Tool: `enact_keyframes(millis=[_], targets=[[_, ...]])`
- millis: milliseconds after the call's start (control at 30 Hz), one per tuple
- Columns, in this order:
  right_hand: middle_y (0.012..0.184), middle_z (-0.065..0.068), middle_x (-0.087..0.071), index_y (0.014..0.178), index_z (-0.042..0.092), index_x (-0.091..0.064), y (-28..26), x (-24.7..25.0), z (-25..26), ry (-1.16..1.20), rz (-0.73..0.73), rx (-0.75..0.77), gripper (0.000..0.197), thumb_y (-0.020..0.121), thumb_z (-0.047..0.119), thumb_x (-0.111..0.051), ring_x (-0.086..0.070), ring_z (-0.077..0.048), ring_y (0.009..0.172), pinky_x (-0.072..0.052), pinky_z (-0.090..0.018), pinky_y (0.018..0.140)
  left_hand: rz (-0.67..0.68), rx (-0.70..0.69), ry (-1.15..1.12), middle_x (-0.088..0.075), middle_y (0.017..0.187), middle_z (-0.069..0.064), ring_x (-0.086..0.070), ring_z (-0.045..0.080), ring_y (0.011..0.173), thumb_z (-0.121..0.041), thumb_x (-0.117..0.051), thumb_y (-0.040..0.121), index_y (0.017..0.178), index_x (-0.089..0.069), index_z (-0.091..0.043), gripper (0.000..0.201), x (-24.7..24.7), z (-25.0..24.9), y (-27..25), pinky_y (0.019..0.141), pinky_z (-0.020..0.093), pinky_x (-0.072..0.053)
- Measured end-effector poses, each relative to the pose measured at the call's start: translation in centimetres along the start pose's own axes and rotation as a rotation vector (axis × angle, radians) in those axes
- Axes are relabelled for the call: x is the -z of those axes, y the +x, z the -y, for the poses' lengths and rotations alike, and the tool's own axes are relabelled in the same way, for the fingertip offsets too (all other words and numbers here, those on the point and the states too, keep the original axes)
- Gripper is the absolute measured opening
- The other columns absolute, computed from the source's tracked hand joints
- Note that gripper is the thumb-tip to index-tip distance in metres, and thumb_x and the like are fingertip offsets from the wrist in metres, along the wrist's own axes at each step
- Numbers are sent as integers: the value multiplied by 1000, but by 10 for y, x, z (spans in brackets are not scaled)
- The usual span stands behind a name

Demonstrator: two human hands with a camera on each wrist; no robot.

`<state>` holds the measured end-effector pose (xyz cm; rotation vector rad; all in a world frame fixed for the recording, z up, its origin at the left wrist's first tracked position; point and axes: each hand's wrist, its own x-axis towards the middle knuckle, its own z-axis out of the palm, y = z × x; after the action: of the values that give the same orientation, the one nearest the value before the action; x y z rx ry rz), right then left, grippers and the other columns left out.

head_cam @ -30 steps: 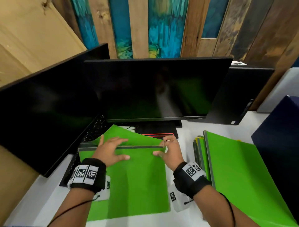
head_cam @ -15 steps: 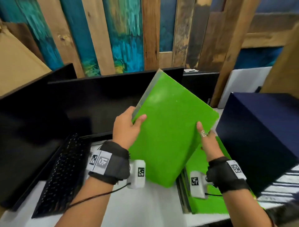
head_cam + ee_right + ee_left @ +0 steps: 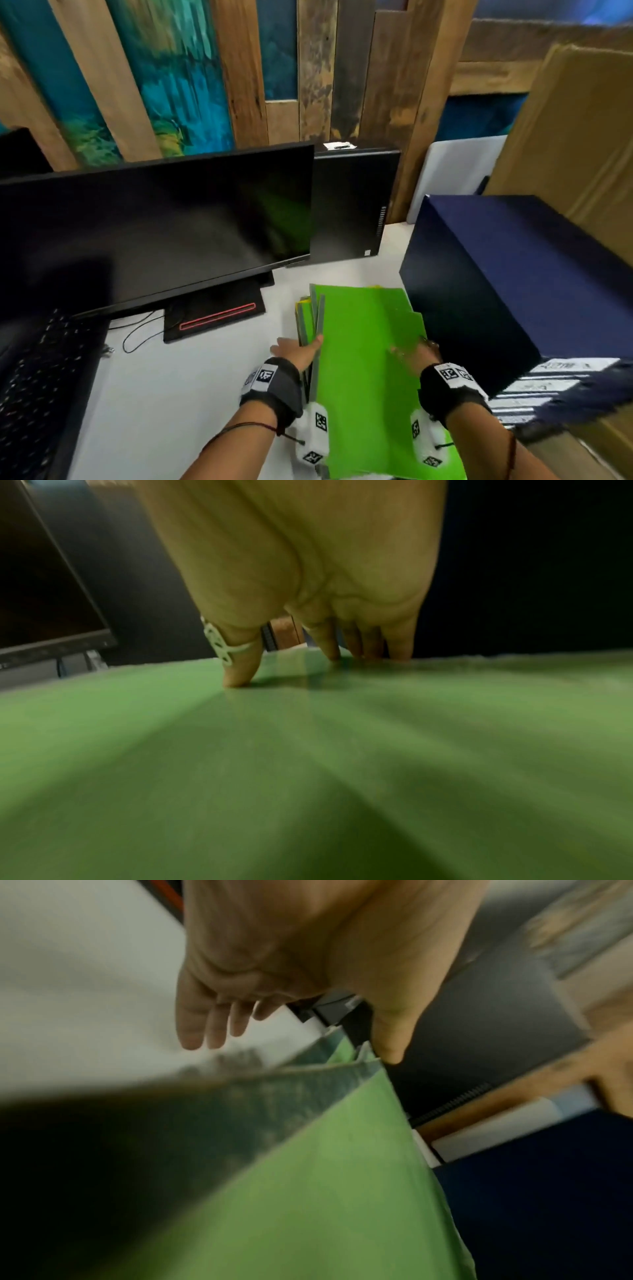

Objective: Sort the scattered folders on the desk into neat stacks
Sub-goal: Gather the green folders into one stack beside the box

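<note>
Left hand [image 3: 297, 353] open, fingers straight beside folder [image 3: 363, 370] spine; right hand [image 3: 412, 353] flat, fingers pressed on its cover.

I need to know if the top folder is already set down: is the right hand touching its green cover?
Touching. In the right wrist view the right hand has its fingers planted on the green folder, with no gap under the tips.

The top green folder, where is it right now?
In the head view the top green folder lies on the folder stack at the desk's right side, between the monitor base and the dark blue box.
</note>
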<state>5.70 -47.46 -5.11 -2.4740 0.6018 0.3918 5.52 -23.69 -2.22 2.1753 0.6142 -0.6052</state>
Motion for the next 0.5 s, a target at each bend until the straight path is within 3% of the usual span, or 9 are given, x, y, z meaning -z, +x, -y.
enact_keyframes(millis=[100, 200, 367, 500], targets=[[147, -12, -39, 140, 12, -41, 9, -14, -16, -73, 10, -43, 78, 79, 57, -60, -38, -27, 135, -35, -30, 109, 15, 78, -231, -43, 142, 21, -44, 31, 130, -70, -57, 71, 135, -40, 5, 100, -8, -1, 7, 109, 34, -37], [151, -13, -31, 143, 11, -35, 11, -12, -18, -75, 33, -44, 85, 77, 57, -63, -32, -28, 139, -31, -34, 114, 24, 95, -396, -44, 142, 20, -46, 29, 129, -61, -67, 70, 135, -38, 7, 99, -17, -9, 16, 108, 31, -36], [157, -11, -15, 149, 12, -21, 16, -8, -9, -19, 34, -17, 78, 89, 53, -50, -17, -28, 145, -18, -37, 117, 80, 147, -367, -44, 142, 20, -47, 28, 128, -58, -72, 66, 137, -35, 6, 103, -21, -19, 23, 104, 29, -38], [157, -19, -11, 150, 4, -2, 17, -7, 1, 302, -48, -158, 99, 84, 53, -57, -12, -31, 146, -14, -39, 118, 112, 128, -377, -43, 144, 15, -46, 27, 129, -58, -70, 68, 139, -37, -2, 96, -12, -20, 19, 104, 31, -38]])
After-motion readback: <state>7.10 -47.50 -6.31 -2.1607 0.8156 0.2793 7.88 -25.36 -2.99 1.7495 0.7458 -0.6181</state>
